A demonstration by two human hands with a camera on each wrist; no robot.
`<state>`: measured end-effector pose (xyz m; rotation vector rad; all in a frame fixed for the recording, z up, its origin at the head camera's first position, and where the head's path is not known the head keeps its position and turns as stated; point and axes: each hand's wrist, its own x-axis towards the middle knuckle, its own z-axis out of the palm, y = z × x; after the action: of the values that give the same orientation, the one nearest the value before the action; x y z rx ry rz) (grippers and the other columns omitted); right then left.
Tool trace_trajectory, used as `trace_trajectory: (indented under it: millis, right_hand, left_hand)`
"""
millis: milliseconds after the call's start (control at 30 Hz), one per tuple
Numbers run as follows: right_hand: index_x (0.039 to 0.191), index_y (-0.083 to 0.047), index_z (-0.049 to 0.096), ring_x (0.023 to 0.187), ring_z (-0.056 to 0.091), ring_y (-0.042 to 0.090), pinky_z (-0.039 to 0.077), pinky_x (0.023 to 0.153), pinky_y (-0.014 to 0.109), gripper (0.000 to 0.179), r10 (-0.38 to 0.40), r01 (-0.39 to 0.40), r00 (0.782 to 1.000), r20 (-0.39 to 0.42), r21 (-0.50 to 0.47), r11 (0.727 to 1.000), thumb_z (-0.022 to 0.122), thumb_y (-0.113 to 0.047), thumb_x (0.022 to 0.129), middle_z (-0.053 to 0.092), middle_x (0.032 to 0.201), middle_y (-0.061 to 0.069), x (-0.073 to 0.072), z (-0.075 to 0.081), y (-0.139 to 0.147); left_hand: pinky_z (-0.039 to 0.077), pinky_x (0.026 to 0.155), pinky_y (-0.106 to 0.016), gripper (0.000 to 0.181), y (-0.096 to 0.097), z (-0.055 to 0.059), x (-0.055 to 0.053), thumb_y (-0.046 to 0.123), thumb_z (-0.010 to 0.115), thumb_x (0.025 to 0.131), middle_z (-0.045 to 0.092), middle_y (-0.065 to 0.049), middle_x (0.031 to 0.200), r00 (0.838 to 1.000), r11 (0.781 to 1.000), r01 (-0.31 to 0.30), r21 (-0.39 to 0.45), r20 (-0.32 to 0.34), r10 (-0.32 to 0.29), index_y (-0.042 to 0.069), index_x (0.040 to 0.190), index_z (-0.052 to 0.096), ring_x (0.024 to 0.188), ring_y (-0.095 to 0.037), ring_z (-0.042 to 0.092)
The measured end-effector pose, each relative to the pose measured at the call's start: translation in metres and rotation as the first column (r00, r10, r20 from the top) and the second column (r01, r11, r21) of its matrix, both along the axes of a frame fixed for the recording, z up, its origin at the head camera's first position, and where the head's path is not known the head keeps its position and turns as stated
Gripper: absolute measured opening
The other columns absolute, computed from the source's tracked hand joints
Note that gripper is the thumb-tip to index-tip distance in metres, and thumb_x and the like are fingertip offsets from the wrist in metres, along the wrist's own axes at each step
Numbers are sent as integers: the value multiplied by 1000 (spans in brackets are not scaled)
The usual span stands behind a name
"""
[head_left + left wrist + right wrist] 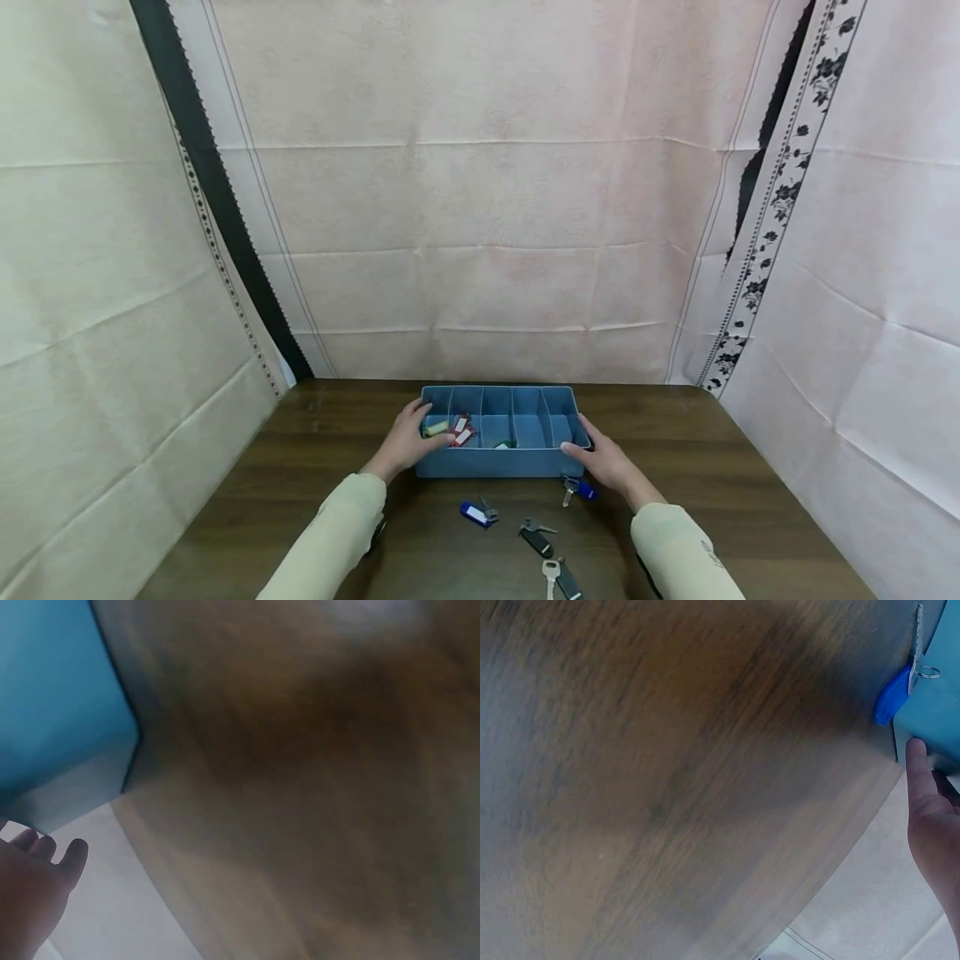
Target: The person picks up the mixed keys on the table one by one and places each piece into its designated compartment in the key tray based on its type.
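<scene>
A blue divided box (495, 463) stands on the table between my hands. My left hand (405, 440) grips its left end, thumb across the front rim. At the right end, my right hand (603, 457) holds the front corner with its thumb, other fingers along the side. Inside the box, from the left, lie a yellow-green key tag (437, 428), red key tags (462, 437) and a partly hidden green tag (504, 445). The two rightmost compartments hold nothing visible. Close to the front right corner lies a key with a blue tag (893, 695).
In front of the box are keys with another blue tag (476, 514), a black tag (536, 542) and a dark grey tag (567, 581). The brown wooden table (337, 433) ends at a pale cloth (487, 208) behind; more cloth hangs on both sides.
</scene>
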<state>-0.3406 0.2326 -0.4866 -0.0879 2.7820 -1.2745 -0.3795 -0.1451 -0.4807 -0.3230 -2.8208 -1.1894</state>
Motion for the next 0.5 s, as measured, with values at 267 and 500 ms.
trace_trajectory:
  millis: [267, 500]
  right_hand:
    - [160, -19, 14, 140, 23, 55, 25, 103, 74, 94, 5, -5, 1000, 0, 1, 1000, 54, -67, 90, 21, 159, 26, 0, 0, 0]
    - [161, -21, 14, 141, 23, 54, 25, 103, 73, 94, 7, -7, 1000, 10, -5, 1000, 55, -67, 90, 21, 160, 24, -3, -1, 1]
  left_hand:
    - [23, 112, -63, 102, -3, -9, 5, 56, 71, 86, 19, -20, 161, 999, 999, -21, 26, 44, 20, 3, 157, 21, 145, -43, 22]
    - [23, 113, -62, 111, -4, -9, 8, 64, 70, 82, 20, -21, 161, 999, 999, -21, 49, 50, 18, 4, 158, 17, 145, -42, 23]
